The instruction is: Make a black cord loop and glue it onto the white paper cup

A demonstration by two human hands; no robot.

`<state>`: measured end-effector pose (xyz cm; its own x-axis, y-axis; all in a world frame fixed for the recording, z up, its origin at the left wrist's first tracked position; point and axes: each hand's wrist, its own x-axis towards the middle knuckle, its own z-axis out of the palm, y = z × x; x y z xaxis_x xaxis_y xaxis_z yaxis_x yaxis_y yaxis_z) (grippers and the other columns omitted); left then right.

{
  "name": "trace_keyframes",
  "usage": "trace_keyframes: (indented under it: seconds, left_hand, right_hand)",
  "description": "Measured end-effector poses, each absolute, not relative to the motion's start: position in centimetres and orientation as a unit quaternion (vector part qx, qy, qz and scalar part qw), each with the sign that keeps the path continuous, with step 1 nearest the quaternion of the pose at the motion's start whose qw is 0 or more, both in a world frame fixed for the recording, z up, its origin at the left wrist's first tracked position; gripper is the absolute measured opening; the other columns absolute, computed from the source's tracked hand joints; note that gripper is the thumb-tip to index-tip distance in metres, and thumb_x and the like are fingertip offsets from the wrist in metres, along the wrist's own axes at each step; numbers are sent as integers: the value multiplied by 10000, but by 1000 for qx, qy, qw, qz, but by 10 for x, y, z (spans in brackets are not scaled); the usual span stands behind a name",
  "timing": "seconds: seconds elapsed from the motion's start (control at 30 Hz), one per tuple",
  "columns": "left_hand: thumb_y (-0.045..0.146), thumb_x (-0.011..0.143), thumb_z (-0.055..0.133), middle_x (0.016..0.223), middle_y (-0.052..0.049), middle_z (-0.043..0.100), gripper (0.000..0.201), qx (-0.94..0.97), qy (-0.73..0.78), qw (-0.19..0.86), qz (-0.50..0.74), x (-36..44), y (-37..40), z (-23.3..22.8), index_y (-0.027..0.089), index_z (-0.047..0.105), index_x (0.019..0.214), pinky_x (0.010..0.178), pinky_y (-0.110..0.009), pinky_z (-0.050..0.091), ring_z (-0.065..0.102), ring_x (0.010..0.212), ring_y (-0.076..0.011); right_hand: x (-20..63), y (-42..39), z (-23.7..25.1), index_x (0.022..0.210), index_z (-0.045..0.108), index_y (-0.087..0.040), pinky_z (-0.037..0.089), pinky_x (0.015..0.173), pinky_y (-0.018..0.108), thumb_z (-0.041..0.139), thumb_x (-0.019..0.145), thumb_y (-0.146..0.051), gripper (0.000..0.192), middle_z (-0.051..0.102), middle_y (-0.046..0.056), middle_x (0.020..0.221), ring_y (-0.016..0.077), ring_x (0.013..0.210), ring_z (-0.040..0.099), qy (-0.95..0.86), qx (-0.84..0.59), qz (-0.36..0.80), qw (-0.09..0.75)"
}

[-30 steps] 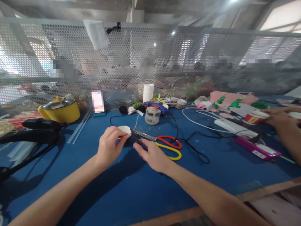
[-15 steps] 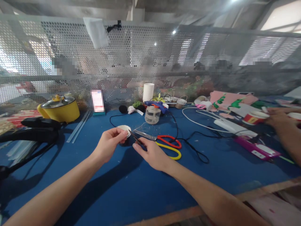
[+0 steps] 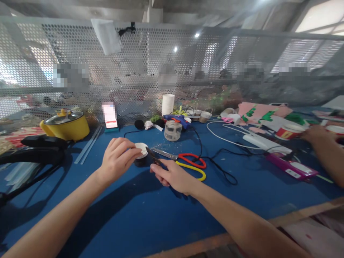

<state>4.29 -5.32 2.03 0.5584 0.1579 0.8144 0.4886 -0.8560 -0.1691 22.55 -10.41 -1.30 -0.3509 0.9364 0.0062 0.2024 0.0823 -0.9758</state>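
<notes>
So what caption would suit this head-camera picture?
Left hand holds a small white paper cup while the right hand puts small dark scissors to its rim, over a blue worktable.

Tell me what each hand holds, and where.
Left hand pinches the small white cup at its rim. Right hand grips small dark scissors by the handles.

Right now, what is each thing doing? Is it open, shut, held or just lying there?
Left hand: pinching the small white cup.
Right hand: gripping dark scissors, tips at the cup.
Red-and-yellow scissors: lying on the blue table, blades shut.
Yellow pot: lid on.
Glue gun: resting on a jar.
</notes>
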Motion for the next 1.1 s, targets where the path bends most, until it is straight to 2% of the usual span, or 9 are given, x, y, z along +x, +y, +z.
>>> trace_keyframes:
  seconds: [0.2, 0.3, 0.4, 0.5, 0.6, 0.7, 0.83, 1.0, 1.1]
  left_hand:
    - [275, 649, 617, 479, 11, 492, 196, -615, -447, -455, -464, 66, -73, 19, 149, 539, 521, 496, -242, 343, 435, 472, -97]
    - [284, 619, 629, 482, 21, 480, 180, -498, -441, -636, -390, 68, -76, 23, 143, 533, 562, 491, -230, 349, 441, 459, -87]
    - [293, 658, 599, 621, -7, 550, 158, -634, -423, -515, -392, 63, -74, 28, 150, 557, 712, 564, -251, 389, 500, 565, -111]
    - [224, 636, 631, 846, -54, 597, 302, -823, -368, -198, -385, 56, -69, 29, 173, 550, 923, 698, -304, 395, 531, 776, -169]
    - [177, 709, 566, 836, -73, 628, 143, -879, -296, 69, -368, 50, -63, 24, 177, 586, 850, 685, -325, 368, 537, 778, -188]
    - [186, 735, 552, 732, -57, 645, 59, -882, -244, 148, -375, 46, -59, 20, 186, 607, 757, 625, -306, 355, 540, 684, -169]
    - [226, 694, 595, 639, -29, 621, 70, -832, -325, -12, -450, 53, -64, 20, 196, 607, 633, 624, -297, 359, 517, 622, -146]
    - [249, 661, 599, 479, 12, 472, 174, -516, -440, -587, -443, 68, -74, 20, 149, 524, 540, 502, -241, 374, 435, 459, -86]
    - [239, 647, 605, 482, 21, 450, 171, -438, -404, -691, -410, 71, -76, 21, 140, 506, 547, 484, -219, 374, 424, 447, -73]
  right_hand:
    - [224, -104, -10, 701, 493, -151, 340, 542, 254, 415, 812, -337, 231, 483, -1, 595, 108, 549, 418, -720, -508, 292, 372]
    - [224, -103, -10, 745, 517, -145, 354, 575, 269, 409, 814, -325, 221, 534, 25, 653, 124, 586, 442, -730, -509, 261, 374]
    - [225, -102, -9, 712, 509, -153, 360, 558, 262, 414, 812, -335, 229, 517, 11, 609, 123, 571, 452, -716, -510, 293, 377]
    - [227, -101, -10, 700, 499, -164, 350, 510, 247, 408, 815, -360, 245, 453, -22, 525, 111, 511, 433, -696, -505, 341, 381]
    - [228, -100, -11, 690, 497, -168, 337, 490, 241, 410, 814, -367, 249, 414, -38, 493, 100, 473, 406, -691, -495, 365, 381]
    - [227, -101, -10, 675, 486, -169, 327, 488, 240, 412, 815, -364, 251, 405, -42, 484, 96, 465, 392, -690, -493, 374, 376]
    - [225, -103, -8, 653, 471, -169, 321, 497, 239, 407, 815, -361, 259, 434, -30, 508, 102, 493, 404, -701, -497, 354, 370]
    - [223, -105, -10, 709, 497, -152, 350, 569, 258, 406, 812, -336, 230, 526, 15, 642, 122, 584, 448, -721, -505, 280, 383]
    - [224, -104, -10, 737, 512, -145, 361, 589, 267, 405, 813, -332, 229, 538, 24, 657, 129, 599, 458, -721, -507, 276, 383]
